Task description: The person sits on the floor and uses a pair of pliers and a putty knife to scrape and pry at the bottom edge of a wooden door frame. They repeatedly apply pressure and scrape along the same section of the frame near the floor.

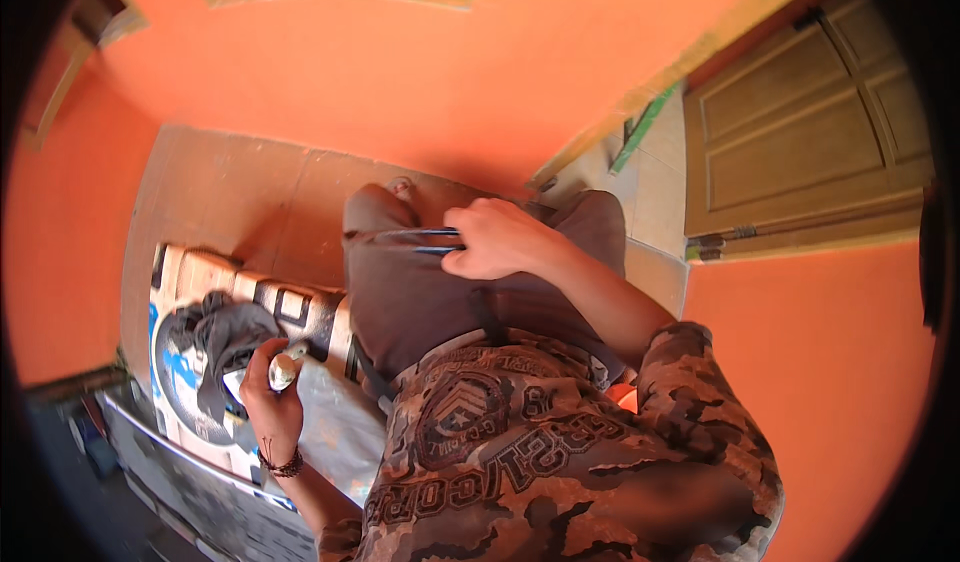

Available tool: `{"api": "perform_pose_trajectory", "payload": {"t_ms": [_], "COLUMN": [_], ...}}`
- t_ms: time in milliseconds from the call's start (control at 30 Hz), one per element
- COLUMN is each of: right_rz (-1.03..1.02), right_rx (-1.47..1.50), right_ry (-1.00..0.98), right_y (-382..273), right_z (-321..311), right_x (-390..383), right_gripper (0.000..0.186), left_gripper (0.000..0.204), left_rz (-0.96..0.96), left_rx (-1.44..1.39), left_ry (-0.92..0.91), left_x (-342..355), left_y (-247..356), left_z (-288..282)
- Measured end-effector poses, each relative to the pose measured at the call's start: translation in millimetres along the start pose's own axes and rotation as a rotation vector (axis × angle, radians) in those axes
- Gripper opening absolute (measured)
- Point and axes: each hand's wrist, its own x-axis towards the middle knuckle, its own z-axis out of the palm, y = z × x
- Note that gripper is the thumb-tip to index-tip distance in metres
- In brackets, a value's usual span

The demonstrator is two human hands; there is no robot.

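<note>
My left hand point(268, 410) is raised at the lower left, closed around a small bottle point(284, 371) with a pale, yellowish-white end. My right hand point(500, 240) is above my dark trousers point(440, 297). It grips a thin dark tool with two slender prongs point(436, 232) pointing left; its exact kind is not clear. A crumpled dark grey cloth point(238, 332) lies just beyond my left hand, on a surface printed in black, white and blue point(180, 402). Beside my left wrist is a silvery-grey sheet point(335, 427).
Orange walls point(450, 82) rise ahead and to the right. A wooden door point(800, 122) is at the upper right, with a green bar point(643, 130) near it. Reddish-brown floor point(230, 177) extends beyond my legs. A grey ledge point(190, 462) runs along the lower left.
</note>
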Motion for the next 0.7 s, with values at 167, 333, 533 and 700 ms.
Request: {"api": "perform_pose_trajectory", "payload": {"t_ms": [167,333,533,700], "right_rz": [0.664,0.737,0.571,0.823], "right_rx": [0.693,1.199,1.451,1.548], "right_ry": [0.284,0.776,0.891,0.827], "right_y": [129,172,209,193], "right_z": [56,112,129,99], "right_x": [-103,-137,-150,-144], "right_gripper": [0.021,0.021,0.027,0.019], "left_gripper": [0.046,0.024,0.019,0.021], "left_rz": [0.587,1.112,1.201,1.095], "left_rx": [-0.289,-0.725,-0.879,-1.026], "left_ry": [-0.386,-0.606,-0.509,-0.330], "left_x": [83,107,126,140], "left_y": [152,263,318,351], "left_z": [96,216,323,369]}}
